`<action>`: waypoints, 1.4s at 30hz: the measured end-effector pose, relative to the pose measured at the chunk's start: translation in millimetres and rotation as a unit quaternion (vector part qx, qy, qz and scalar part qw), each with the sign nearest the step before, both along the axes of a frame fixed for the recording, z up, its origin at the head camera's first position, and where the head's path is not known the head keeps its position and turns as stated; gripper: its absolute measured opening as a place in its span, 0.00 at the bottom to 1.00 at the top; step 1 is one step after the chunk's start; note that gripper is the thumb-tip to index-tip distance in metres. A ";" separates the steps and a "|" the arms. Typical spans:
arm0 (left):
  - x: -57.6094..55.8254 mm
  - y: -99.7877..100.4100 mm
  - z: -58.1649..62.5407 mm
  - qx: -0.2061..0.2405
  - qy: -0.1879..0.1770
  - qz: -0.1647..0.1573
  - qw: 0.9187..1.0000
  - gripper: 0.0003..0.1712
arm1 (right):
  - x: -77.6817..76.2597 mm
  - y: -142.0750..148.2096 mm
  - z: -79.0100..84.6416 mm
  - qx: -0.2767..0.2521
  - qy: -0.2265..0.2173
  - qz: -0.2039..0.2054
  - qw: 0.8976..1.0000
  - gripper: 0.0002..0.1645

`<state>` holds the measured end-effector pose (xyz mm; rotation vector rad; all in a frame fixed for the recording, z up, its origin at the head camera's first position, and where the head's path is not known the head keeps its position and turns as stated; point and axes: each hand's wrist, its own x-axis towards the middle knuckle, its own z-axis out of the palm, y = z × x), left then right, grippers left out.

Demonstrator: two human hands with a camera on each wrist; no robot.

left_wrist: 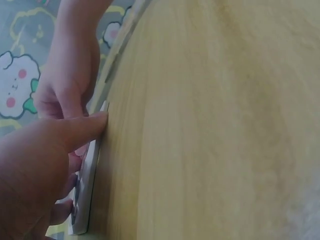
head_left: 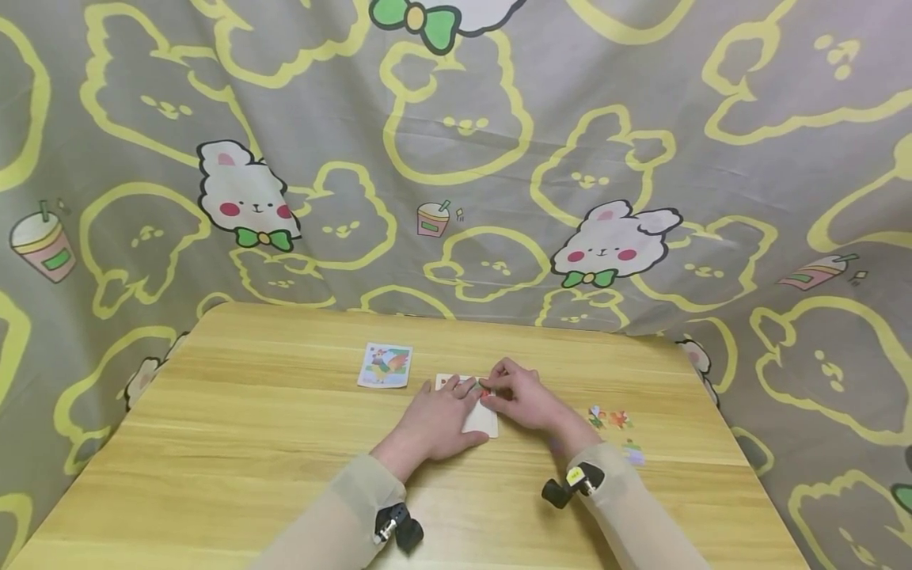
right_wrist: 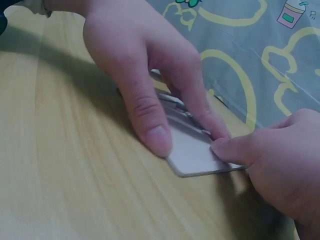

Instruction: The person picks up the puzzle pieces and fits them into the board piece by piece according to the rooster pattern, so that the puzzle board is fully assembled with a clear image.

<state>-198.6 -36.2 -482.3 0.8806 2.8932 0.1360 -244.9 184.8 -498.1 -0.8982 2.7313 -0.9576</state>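
Puzzle board (head_left: 480,426): pointing its long axis toward the desk's (head_left: 214,443) far edge
Left hand (head_left: 438,421): spreading across it
Right hand (head_left: 526,398): curling over its right edge; cannot tell if pinching

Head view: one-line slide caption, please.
Left hand and right hand at a white puzzle board, rooster card to its left, loose puzzle pieces to its right.

head: high, farther off, facing forward and down over desk (head_left: 214,443) | left wrist: close, low, rolled sideways | right wrist: close, low, facing curtain (head_left: 499,190) | all share puzzle board (head_left: 479,423)
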 end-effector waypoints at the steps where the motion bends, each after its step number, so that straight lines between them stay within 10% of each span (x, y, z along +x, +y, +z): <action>1: 0.1 0.0 -0.5 0.001 -0.001 0.001 1.000 0.49 | 0.2 0.0 -0.4 0.000 0.001 -0.001 1.000 0.24; 27: 6.3 -2.5 -1.4 -0.002 0.021 0.000 1.000 0.47 | 4.4 -3.7 -5.8 -0.011 0.004 -0.043 0.999 0.22; 42: 22.3 -46.9 -1.3 0.056 0.023 0.029 0.998 0.48 | 8.4 -3.4 -5.8 -0.025 0.005 -0.039 0.999 0.23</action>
